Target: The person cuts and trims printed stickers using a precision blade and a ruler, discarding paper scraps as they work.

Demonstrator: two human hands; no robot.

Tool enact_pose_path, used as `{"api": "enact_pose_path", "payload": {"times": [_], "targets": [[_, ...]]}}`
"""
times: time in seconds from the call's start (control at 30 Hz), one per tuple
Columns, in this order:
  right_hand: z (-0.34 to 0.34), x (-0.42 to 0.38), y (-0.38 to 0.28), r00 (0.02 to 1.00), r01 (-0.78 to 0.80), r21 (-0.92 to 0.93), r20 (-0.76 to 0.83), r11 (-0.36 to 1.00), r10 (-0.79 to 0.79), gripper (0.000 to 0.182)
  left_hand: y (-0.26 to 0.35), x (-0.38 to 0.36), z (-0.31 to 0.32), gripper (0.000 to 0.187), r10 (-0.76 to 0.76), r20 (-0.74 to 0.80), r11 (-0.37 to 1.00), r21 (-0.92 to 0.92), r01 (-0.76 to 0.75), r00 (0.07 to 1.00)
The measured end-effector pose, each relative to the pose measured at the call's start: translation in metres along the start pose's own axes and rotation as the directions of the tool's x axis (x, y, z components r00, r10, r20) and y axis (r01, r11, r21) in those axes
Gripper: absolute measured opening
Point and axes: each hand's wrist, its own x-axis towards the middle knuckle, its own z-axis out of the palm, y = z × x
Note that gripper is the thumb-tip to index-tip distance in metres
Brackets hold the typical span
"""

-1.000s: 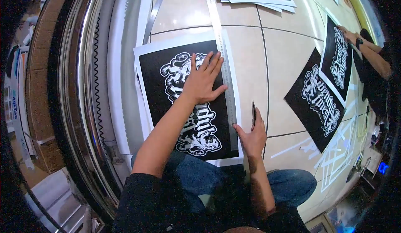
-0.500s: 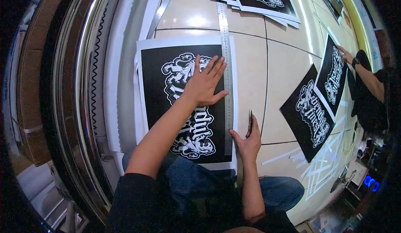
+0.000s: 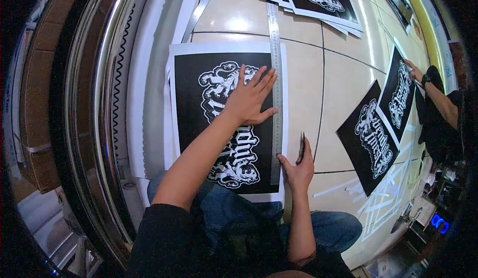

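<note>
A black print with white lettering and lion figures (image 3: 191, 99), edged in white, lies on the tiled floor before my knees. Along its right side runs a long steel ruler (image 3: 276, 128), reaching past the print's top edge. My left hand (image 3: 249, 99) is spread flat on the print, its fingertips and thumb at the ruler. Near the ruler's lower end, my right hand (image 3: 298, 173) is closed around a slim, dark utility knife (image 3: 302, 146), which points up and away. The thumb of that hand rests by the ruler's edge. My left forearm hides part of the design.
More prints (image 3: 323, 1) are stacked at the top. At right, another person's hand (image 3: 414, 71) holds a print, with a second print (image 3: 368, 138) beside it. White paper strips (image 3: 383, 193) litter the floor there. A loose metal strip (image 3: 203, 10) and a metal rail (image 3: 102, 79) are at left.
The whole view has shifted slightly, so things appear a little farther right. Both my hands, the ruler and the print keep nearly the same places relative to each other.
</note>
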Motion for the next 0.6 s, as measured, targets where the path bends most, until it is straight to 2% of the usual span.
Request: {"api": "enact_pose_path", "payload": {"times": [0.07, 0.13, 0.33, 0.47, 0.53, 0.6], "targets": [[0.0, 0.0, 0.0, 1.0, -0.022, -0.008, 0.013, 1.0, 0.022, 0.097, 0.0, 0.0, 0.0, 0.091, -0.001, 0.009, 1.0, 0.018, 0.001, 1.0], [0.001, 0.0, 0.002, 0.998, 0.055, -0.043, -0.026, 0.998, -0.056, 0.097, 0.0, 0.0, -0.001, 0.091, 0.001, 0.007, 1.0, 0.025, -0.001, 1.0], [0.002, 0.0, 0.004, 0.997, 0.062, -0.014, -0.043, 0.998, -0.063, 0.097, 0.001, -0.001, -0.002, 0.089, -0.001, 0.0, 1.0, 0.009, 0.001, 1.0], [0.0, -0.002, 0.003, 0.997, 0.038, -0.022, -0.059, 0.999, -0.039, 0.096, 0.001, 0.001, 0.002, 0.088, -0.018, -0.002, 1.0, -0.021, 0.018, 1.0], [-0.006, -0.003, -0.001, 0.999, -0.034, -0.004, 0.03, 0.999, 0.035, 0.095, -0.002, 0.005, 0.004, 0.088, -0.01, 0.018, 1.0, 0.014, 0.01, 1.0], [-0.005, -0.003, 0.003, 0.999, -0.031, -0.016, 0.017, 0.999, 0.032, 0.095, 0.0, 0.009, -0.005, 0.088, -0.003, 0.042, 0.999, 0.046, 0.001, 0.999]]}}
